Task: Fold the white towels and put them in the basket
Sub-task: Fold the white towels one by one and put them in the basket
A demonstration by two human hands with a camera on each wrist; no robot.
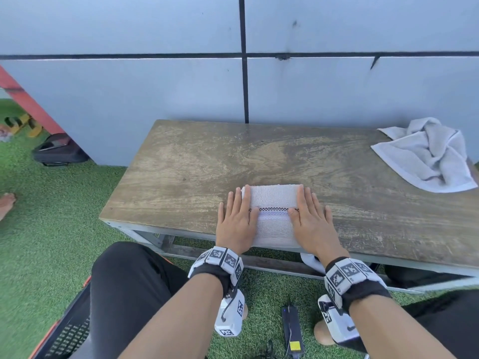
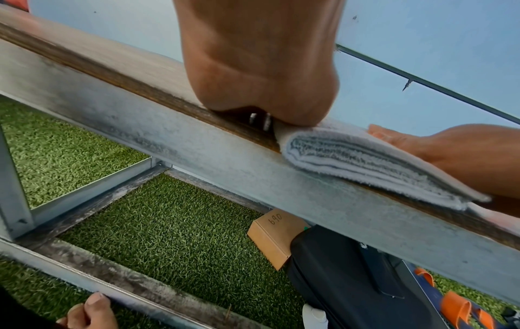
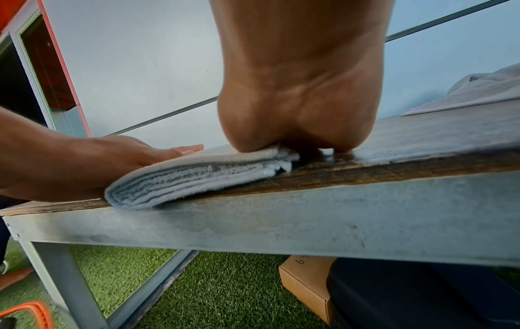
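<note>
both hands, the left hand [image 1: 235, 224] and right hand [image 1: 311, 221], lay flat with fingers straight, pressing the folded white towel [image 1: 273, 203] at the table's [image 1: 181, 161] near edge. firm, even pressure along the layered edges would probably set the creases best. the crumpled towel [image 1: 425, 154] waited at the far right corner.

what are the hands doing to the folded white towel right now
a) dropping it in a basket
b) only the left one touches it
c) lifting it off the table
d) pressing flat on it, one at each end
d: the left hand and the right hand lie flat with straight fingers on opposite ends of the folded towel, which rests on the wooden table.
</note>
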